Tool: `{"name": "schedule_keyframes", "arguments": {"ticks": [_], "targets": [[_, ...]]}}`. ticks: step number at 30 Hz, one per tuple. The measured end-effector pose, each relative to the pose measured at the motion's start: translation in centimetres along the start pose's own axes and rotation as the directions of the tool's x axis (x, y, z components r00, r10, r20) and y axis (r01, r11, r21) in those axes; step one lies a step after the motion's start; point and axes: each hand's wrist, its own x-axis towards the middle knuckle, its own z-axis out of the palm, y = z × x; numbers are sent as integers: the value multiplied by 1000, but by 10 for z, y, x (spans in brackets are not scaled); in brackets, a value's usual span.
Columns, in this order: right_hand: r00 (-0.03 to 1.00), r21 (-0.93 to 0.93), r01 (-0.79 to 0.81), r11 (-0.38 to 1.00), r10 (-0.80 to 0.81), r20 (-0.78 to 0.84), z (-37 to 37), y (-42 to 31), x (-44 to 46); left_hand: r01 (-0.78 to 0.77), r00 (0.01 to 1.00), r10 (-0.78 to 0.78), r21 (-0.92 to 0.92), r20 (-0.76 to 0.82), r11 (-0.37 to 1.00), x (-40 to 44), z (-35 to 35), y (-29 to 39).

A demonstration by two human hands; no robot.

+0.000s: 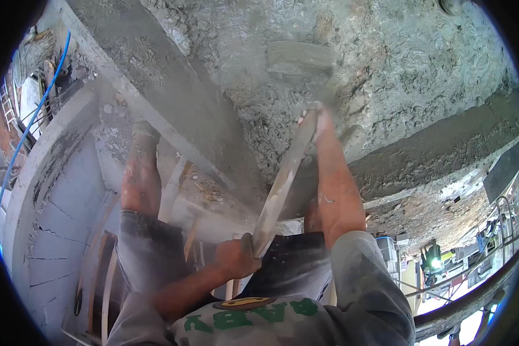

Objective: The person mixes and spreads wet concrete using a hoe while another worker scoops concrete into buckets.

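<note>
A long, flat straightedge (284,179), smeared with grey mortar, slants from my lap up to the rough cement surface. My right hand (317,118) grips its far end, with the arm stretched out. Near my waist, my left hand (239,259) is closed around its lower end. Beyond the right hand spreads lumpy wet-looking mortar (398,57), with a smoother oblong patch (301,57) in it. Smooth cement bands border it: one (173,86) runs diagonally on the left, another (432,158) on the right.
My bare leg (141,179) stands left of the diagonal band, beside a curved, cracked pale wall (63,230). A blue hose (37,112) hangs at far left. Wooden slats (108,288) lie below. Metal railing (473,265) and assorted gear are at lower right.
</note>
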Motion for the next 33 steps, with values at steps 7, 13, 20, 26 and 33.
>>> {"name": "schedule_keyframes", "arguments": {"ticks": [7, 13, 20, 26, 33], "targets": [[988, -143, -111, 983, 93, -127, -41, 25, -37, 16, 980, 31, -236, 194, 972, -24, 76, 34], [969, -169, -94, 981, 51, -242, -69, 45, -71, 68, 933, 32, -263, 359, 963, -29, 73, 28], [949, -412, -201, 889, 73, -307, -67, 80, -63, 46, 871, 192, -465, 451, 884, -82, 48, 14], [901, -604, -241, 760, -56, -431, -39, 112, -110, 42, 848, 261, -551, 461, 834, -99, 19, -27], [934, -672, -159, 723, -112, -341, -78, 108, -42, 155, 781, 415, -789, 466, 595, -128, -55, -36]]}}
